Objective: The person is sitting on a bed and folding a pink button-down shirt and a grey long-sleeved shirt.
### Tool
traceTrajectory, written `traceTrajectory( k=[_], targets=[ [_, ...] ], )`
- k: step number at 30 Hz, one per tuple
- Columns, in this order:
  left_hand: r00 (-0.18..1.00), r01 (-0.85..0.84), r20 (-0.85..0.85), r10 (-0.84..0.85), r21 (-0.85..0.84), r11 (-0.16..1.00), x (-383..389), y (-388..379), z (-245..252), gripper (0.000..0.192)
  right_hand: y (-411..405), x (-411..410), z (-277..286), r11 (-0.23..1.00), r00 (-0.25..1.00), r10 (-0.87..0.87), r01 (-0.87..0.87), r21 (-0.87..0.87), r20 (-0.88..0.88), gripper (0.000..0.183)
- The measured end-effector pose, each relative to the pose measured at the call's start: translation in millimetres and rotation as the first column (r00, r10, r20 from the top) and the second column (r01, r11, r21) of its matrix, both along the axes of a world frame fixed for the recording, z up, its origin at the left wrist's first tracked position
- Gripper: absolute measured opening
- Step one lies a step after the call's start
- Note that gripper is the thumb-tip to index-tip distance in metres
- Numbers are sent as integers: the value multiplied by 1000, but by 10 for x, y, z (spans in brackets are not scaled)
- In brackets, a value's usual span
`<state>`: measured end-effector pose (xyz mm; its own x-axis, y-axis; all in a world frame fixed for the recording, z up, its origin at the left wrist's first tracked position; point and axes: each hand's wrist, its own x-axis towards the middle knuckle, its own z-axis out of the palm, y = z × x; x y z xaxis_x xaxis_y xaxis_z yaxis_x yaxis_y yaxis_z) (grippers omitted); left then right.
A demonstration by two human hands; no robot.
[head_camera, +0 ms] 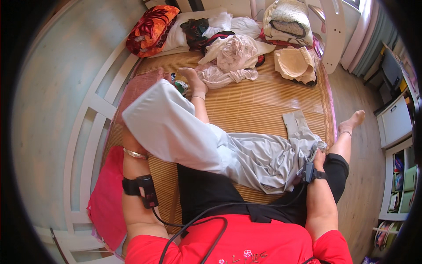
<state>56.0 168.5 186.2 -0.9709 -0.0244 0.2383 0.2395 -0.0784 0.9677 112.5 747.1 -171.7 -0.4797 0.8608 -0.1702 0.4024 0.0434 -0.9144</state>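
Note:
A light grey garment (263, 158) lies across my lap and the bamboo mat (244, 105), crumpled in its middle and right part. Its left part rises, spread out, over my left forearm, and hides my left hand; a silver bangle shows at that wrist. My right hand (319, 160) is closed on the garment's bunched right edge, beside my thigh. A flat grey sleeve or cuff part (295, 122) points away from me above that hand.
Crumpled pale clothes (234, 56) and a folded cream garment (295, 64) lie farther up the mat. A folded quilt (288, 23) and an orange-red bundle (151, 29) stand behind. White bed rails (99, 105) run along the left; a red cloth (108, 198) lies beside my left arm.

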Motion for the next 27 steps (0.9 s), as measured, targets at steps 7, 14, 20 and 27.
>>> traceTrajectory(
  k=[7,14,20,27],
  targets=[
    [930,-341,-330,165,-602,722,-147,462,-98,21,-719,22,1275,639,977,52,-190,745,205,62],
    [986,109,121,-112,33,993,-454,1369,-204,25,-1920,-104,2195,300,302,953,-946,125,-1,76],
    [890,453,147,-432,-160,877,-292,1949,-265,49,-2458,-332,2119,560,480,821,-785,267,-310,30],
    [941,299,293,-167,-498,814,-649,1188,-965,40,-1391,-402,1849,743,858,463,-513,-430,-225,13]
  ],
)
